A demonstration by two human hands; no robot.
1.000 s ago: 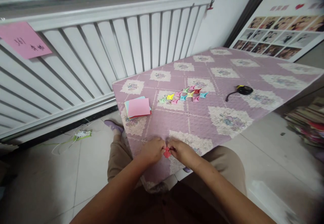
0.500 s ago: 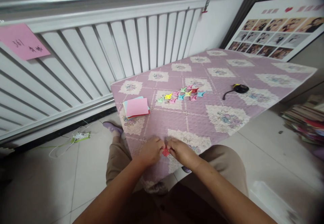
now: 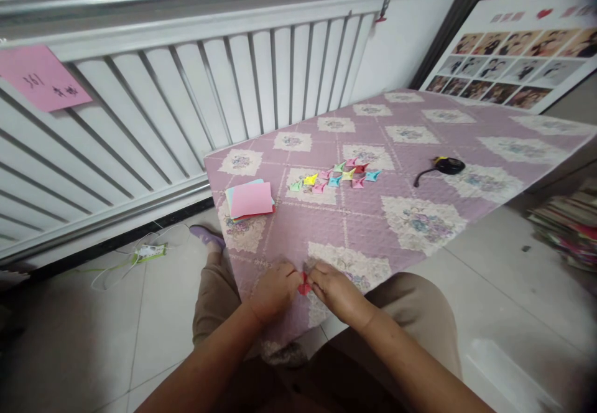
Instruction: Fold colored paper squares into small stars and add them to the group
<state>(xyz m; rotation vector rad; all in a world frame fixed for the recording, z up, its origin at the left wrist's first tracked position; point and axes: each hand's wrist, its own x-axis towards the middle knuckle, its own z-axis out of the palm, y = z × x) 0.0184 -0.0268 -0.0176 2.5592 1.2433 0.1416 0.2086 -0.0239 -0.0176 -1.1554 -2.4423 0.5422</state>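
Near the table's close corner, a small folded red paper (image 3: 304, 284) sits between my two hands. My left hand (image 3: 278, 288) pinches its left side, fingers curled. My right hand (image 3: 333, 287) grips the right side with fingers bent together. The fingertips cover part of the paper, so its exact folded shape is hard to make out. Beyond my hands lies a group of several small folded paper pieces (image 3: 334, 181) in green, yellow, pink, blue and red. A stack of coloured paper sheets (image 3: 252, 199), pink on top, rests to the left.
A patterned purple cloth (image 3: 289, 232) covers the table. A black object with a strap (image 3: 448, 165) lies at the right. Behind stands a white radiator (image 3: 261, 83), with a pink note (image 3: 44, 78) on it. A photo board (image 3: 517, 52) leans at the back right.
Both hands still hold the red paper. They have shifted slightly around it, and more of its red surface shows between the fingers. The view has moved a little.
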